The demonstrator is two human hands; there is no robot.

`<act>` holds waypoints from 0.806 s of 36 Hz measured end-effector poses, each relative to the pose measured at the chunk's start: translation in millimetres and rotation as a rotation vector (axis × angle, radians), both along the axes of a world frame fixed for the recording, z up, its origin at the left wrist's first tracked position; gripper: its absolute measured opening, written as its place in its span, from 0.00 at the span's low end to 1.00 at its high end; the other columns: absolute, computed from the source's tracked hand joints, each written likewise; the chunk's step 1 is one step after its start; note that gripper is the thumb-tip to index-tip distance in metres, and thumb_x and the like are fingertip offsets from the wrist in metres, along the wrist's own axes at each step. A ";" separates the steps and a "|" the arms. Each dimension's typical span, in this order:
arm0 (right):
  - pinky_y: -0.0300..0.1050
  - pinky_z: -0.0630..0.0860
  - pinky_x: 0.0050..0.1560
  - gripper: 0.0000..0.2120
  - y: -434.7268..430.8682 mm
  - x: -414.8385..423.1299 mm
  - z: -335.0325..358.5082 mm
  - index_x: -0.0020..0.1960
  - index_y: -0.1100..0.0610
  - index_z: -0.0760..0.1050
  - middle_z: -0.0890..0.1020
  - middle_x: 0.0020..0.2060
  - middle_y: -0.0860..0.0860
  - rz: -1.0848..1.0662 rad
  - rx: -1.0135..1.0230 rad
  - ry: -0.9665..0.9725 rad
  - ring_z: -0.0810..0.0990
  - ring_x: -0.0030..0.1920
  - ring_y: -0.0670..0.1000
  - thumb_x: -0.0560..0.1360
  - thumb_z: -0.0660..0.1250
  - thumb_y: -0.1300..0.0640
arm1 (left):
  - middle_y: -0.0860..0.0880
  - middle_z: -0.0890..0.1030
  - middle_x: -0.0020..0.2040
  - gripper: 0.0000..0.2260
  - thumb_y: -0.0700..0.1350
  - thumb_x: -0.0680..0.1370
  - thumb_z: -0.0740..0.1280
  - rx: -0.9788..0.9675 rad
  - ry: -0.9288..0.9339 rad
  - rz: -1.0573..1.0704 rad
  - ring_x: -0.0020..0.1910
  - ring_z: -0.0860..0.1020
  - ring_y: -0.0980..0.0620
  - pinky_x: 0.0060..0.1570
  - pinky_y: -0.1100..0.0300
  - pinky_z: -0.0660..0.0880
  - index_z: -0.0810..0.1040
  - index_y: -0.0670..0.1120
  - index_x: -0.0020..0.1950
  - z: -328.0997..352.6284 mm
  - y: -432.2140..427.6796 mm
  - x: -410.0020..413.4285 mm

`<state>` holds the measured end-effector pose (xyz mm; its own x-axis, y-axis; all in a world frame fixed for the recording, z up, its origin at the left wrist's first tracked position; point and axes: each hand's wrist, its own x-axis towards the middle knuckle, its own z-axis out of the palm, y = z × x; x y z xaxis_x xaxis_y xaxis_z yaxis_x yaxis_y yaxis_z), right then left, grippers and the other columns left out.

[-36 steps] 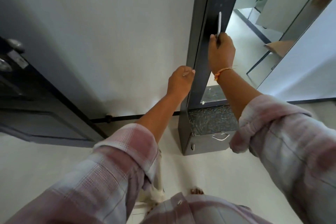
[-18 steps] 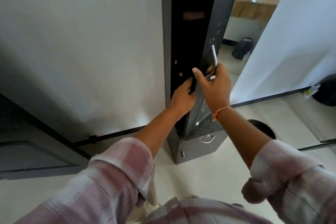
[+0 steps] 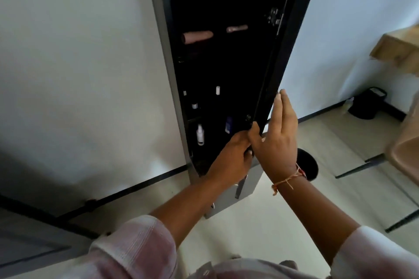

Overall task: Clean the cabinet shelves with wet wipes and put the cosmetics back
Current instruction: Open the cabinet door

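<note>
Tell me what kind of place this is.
Probably a home bedroom or dressing area: a tall narrow cabinet holding cosmetic bottles, a wooden shelf on the wall and a black bin on the floor.

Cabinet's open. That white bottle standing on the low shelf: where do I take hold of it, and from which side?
Take the white bottle round its straight body, below the narrow neck, coming in from the open front and slightly from the right. It stands upright close to the left cabinet wall, so fingers likely won't fit on that side.
</note>
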<state>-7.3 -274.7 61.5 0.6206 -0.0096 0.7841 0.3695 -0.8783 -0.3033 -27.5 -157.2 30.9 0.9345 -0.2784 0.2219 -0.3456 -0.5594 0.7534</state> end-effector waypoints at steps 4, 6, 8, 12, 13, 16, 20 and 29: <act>0.56 0.61 0.73 0.30 -17.5 -5.4 -4.2 0.74 0.64 0.57 0.63 0.72 0.66 -0.101 -0.205 -0.079 0.62 0.73 0.64 0.79 0.66 0.56 | 0.55 0.62 0.74 0.25 0.43 0.81 0.61 0.122 -0.072 -0.077 0.72 0.65 0.55 0.68 0.66 0.63 0.59 0.55 0.76 1.0 -8.0 3.1; 0.59 0.62 0.72 0.27 -26.5 -8.6 -4.3 0.74 0.63 0.59 0.60 0.73 0.67 -0.142 -0.259 -0.069 0.60 0.74 0.65 0.80 0.63 0.56 | 0.55 0.59 0.76 0.25 0.44 0.81 0.61 0.169 -0.104 -0.103 0.74 0.62 0.54 0.71 0.62 0.63 0.59 0.55 0.77 1.3 -12.8 5.3; 0.62 0.62 0.72 0.26 -36.8 -10.8 -5.9 0.75 0.61 0.61 0.57 0.74 0.67 -0.203 -0.308 -0.047 0.57 0.75 0.66 0.80 0.61 0.55 | 0.54 0.56 0.77 0.26 0.44 0.81 0.62 0.206 -0.123 -0.131 0.76 0.57 0.53 0.73 0.59 0.60 0.57 0.55 0.77 1.3 -16.9 6.7; 0.60 0.51 0.76 0.25 -60.7 -14.9 -8.5 0.76 0.59 0.62 0.55 0.74 0.64 -0.269 -0.391 -0.026 0.53 0.76 0.65 0.81 0.62 0.56 | 0.55 0.50 0.79 0.31 0.47 0.80 0.63 0.315 -0.167 -0.189 0.78 0.50 0.52 0.73 0.58 0.55 0.49 0.56 0.79 3.1 -27.6 11.9; 0.60 0.50 0.76 0.24 -66.7 -16.2 -8.8 0.75 0.60 0.63 0.56 0.74 0.63 -0.282 -0.416 -0.036 0.52 0.76 0.64 0.81 0.61 0.57 | 0.54 0.49 0.79 0.33 0.48 0.80 0.63 0.348 -0.192 -0.195 0.78 0.48 0.51 0.73 0.55 0.56 0.47 0.56 0.79 4.1 -31.1 14.3; 0.61 0.48 0.76 0.23 -81.0 -20.8 -7.5 0.75 0.61 0.62 0.56 0.75 0.60 -0.307 -0.473 -0.024 0.50 0.76 0.62 0.81 0.59 0.59 | 0.52 0.49 0.79 0.35 0.49 0.79 0.65 0.406 -0.256 -0.183 0.78 0.48 0.48 0.73 0.51 0.59 0.47 0.55 0.79 7.5 -42.4 23.0; 0.62 0.46 0.76 0.23 -95.3 -27.1 -1.9 0.77 0.62 0.57 0.51 0.76 0.60 -0.330 -0.464 0.060 0.48 0.77 0.62 0.83 0.50 0.60 | 0.50 0.48 0.80 0.36 0.51 0.78 0.66 0.432 -0.298 -0.158 0.78 0.47 0.49 0.74 0.52 0.54 0.48 0.51 0.79 14.3 -58.3 34.3; 0.61 0.52 0.76 0.28 -123.7 -33.3 9.1 0.78 0.63 0.53 0.46 0.78 0.59 -0.314 -0.375 0.083 0.47 0.78 0.61 0.79 0.57 0.67 | 0.49 0.46 0.80 0.40 0.55 0.76 0.68 0.503 -0.371 -0.153 0.78 0.44 0.49 0.75 0.52 0.53 0.46 0.48 0.79 28.6 -89.1 55.1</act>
<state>-40.6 -398.5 70.5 0.6936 0.0669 0.7172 0.0574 -0.9976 0.0375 27.7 -246.3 59.4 0.7624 -0.5565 0.3302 -0.6365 -0.7370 0.2274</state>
